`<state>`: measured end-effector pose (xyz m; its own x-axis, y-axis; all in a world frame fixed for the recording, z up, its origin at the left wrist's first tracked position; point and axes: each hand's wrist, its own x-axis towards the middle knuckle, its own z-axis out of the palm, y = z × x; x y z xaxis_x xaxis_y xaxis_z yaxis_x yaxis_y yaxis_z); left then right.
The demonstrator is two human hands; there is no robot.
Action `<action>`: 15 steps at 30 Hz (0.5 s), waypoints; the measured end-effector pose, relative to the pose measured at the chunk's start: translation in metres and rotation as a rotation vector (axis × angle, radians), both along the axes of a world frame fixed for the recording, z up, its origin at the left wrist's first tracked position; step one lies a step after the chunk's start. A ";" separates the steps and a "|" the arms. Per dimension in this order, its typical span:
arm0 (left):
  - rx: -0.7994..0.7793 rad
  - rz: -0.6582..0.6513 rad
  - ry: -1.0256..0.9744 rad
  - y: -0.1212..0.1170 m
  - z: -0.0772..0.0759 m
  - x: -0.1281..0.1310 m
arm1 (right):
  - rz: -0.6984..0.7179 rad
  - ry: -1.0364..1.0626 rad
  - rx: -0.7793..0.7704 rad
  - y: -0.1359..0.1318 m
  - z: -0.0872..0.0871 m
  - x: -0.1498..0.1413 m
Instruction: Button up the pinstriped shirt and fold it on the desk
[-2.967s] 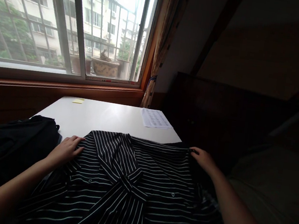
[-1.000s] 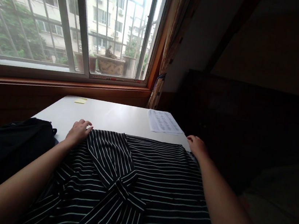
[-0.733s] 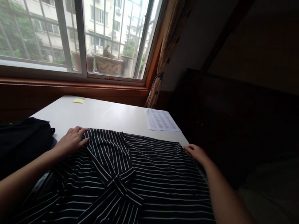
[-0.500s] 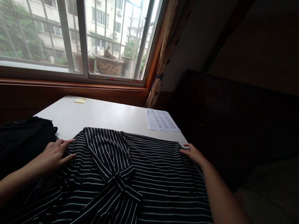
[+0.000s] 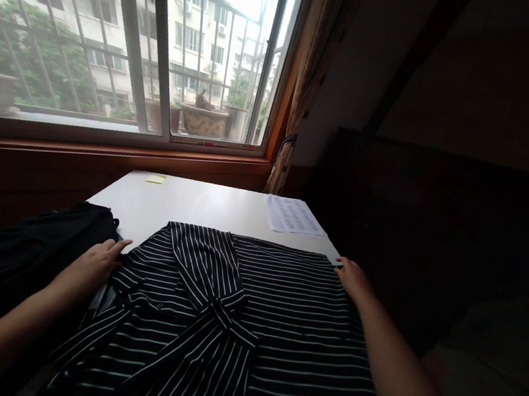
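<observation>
A black blouse with thin white stripes [image 5: 302, 313] lies spread over the near part of the white table, its long tie knotted in the middle. At its left shoulder, my left hand [image 5: 93, 263] is closed on the cloth edge, with the index finger stretched forward; the fingertips underneath are partly hidden. My right hand [image 5: 352, 278] pinches the far right corner of the blouse between thumb and fingers. Folds and a small button show on the left side of the garment.
A black bag [image 5: 28, 251] sits against the table's left side, close to my left forearm. Printed sheets [image 5: 294, 216] lie at the back right of the white table [image 5: 205, 203], a yellow sticky note [image 5: 156, 179] at the back left. Beyond are a barred window and a tied curtain [image 5: 294, 124].
The view has swung slightly left. My left hand has gone from spread fingers to closed at the blouse's left edge, and that side lies farther out. My right hand stays at the right corner.
</observation>
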<state>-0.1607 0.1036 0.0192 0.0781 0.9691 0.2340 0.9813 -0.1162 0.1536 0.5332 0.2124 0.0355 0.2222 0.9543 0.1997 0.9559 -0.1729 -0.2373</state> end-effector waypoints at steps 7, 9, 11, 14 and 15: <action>0.108 -0.171 0.083 0.001 0.024 0.027 | 0.222 -0.141 0.148 -0.022 0.018 -0.085; 0.133 -0.270 0.077 -0.012 0.029 0.043 | 0.370 -0.145 0.163 -0.032 0.019 -0.127; 0.132 -0.384 0.066 -0.033 0.031 0.058 | 0.514 -0.140 0.169 -0.052 0.018 -0.172; 0.142 -0.453 0.063 -0.074 0.027 0.068 | 0.779 -0.065 0.191 -0.102 0.015 -0.237; 0.140 -0.468 0.071 -0.089 0.024 0.066 | 0.877 -0.013 0.183 -0.121 0.013 -0.254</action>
